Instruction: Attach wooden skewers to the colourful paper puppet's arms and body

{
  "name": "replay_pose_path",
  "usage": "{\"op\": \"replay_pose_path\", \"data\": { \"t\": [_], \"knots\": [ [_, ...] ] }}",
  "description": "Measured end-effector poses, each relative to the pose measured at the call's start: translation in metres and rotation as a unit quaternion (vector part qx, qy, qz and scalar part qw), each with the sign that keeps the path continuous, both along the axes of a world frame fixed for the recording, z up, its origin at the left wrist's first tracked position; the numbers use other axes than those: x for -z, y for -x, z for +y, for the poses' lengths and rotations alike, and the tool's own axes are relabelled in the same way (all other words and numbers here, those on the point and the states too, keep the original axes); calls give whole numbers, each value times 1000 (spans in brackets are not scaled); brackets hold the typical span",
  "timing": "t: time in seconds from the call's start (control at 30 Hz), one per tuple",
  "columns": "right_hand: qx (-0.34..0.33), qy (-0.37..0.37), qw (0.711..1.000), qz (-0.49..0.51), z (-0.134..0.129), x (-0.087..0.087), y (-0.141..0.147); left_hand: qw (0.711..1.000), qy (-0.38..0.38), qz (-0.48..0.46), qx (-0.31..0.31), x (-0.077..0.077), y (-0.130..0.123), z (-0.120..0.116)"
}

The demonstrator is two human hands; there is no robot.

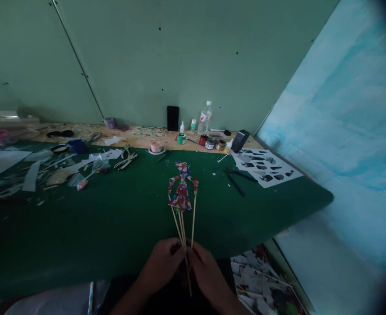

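A flat rod puppet (181, 190) with a multicoloured patchwork surface stands out over the green tabletop, head away from me. Its two bent arms and its body are fixed to thin wooden sticks (193, 218) that run down toward me. My left hand (163, 261) is closed around the lower part of the sticks on the left and middle. Close beside it, my right hand (206, 267) is closed on the sticks at the right. The thumbs nearly meet, and stick ends poke out below them. Exactly which stick each hand grips is partly hidden.
Pliers (235, 180) and a sheet of dark cut-out shapes (268, 165) lie right. Paint jars (210, 143), a plastic bottle (205, 118) and a phone (172, 118) stand along the wall. Metal pliers (126, 160), bags and paper scraps cover the left. Scraps (261, 280) fill a container below right.
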State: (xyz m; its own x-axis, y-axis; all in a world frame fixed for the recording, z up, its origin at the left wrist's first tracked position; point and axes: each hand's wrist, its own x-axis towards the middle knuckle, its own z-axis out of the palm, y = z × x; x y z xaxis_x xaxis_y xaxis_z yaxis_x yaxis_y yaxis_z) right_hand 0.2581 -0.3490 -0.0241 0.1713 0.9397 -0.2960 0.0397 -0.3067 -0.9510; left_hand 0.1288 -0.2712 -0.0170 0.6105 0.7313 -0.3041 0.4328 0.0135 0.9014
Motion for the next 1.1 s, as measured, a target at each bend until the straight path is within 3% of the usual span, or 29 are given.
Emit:
{"op": "replay_pose_path", "data": {
  "t": [0.13, 0.33, 0.63, 0.9, 1.1],
  "knots": [
    [-22, 13, 999, 39, -3, -3, 3, 998, 60, -21, -24, 1, 0, -2],
    [-37, 59, 995, 70, -19, -1, 0, 986, 161, -35, 21, 10, 10, -7],
    [-86, 48, 994, -48, -30, -6, 4, 987, 156, -8, 40, 11, 12, -15],
    [-75, 43, 994, -67, -28, -16, 6, 990, 122, 16, 64, 6, 21, -15],
    [-58, 55, 995, -51, -30, -9, 12, 985, 164, -45, -6, 19, 21, -15]
  ]
}}
